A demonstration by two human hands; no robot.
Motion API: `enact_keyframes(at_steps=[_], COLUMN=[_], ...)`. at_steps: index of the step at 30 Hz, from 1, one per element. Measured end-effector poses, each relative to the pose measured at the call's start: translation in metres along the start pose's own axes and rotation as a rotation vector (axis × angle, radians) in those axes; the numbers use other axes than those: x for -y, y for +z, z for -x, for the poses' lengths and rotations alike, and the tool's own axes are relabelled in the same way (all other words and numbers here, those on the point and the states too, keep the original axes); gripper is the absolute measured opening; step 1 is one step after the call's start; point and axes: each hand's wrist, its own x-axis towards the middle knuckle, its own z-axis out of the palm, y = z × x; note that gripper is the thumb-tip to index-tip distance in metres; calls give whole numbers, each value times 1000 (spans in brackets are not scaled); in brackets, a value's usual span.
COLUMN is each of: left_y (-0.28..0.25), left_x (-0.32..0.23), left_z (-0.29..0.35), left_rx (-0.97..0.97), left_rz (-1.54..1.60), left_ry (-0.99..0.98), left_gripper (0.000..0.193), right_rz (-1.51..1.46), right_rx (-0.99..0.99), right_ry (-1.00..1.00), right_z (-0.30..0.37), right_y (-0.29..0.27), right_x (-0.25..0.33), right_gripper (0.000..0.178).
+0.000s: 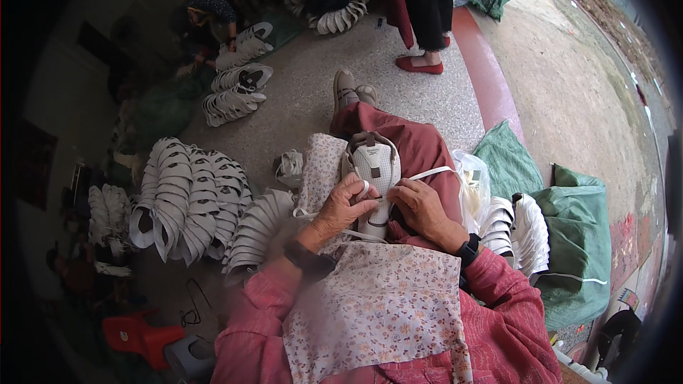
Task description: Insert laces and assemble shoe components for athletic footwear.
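A white and beige shoe upper (372, 160) with a dark brown heel or tongue tab lies lengthwise on my lap, over the floral apron (377, 306). My left hand (341, 205) is closed at its left side, a loop of white shoelace (366, 188) between its fingers. On the other side, my right hand (425, 212) pinches at the upper's eyelet edge, its fingertips curled down; what lies in them is partly hidden. White lace (432, 171) runs out beside the right hand, and more lace crosses below the left hand.
Stacked white shoe uppers (192, 195) stand at my left, with more (523, 235) at my right beside green sacks (573, 242). A clear bag (473, 178) of white laces sits by my right knee. A red stool (142, 334) is lower left. Other people are ahead.
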Motion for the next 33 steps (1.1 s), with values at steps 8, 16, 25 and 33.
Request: enact_keyframes(at_steps=[8, 16, 25, 33], left_y=[-3, -4, -7, -4], left_x=[13, 8, 14, 18], left_z=[4, 7, 7, 7], left_rx=[-114, -148, -182, -173], left_rz=[-42, -71, -164, -257], left_ry=[170, 169, 322, 378], left_gripper=[13, 14, 12, 14], right_rz=[-247, 149, 142, -12], right_rx=[92, 203, 376, 453], right_ry=[122, 96, 26, 133], right_z=[-8, -8, -25, -36], right_y=[-3, 5, -12, -19], right_x=[6, 13, 25, 35], right_gripper=[9, 17, 42, 18])
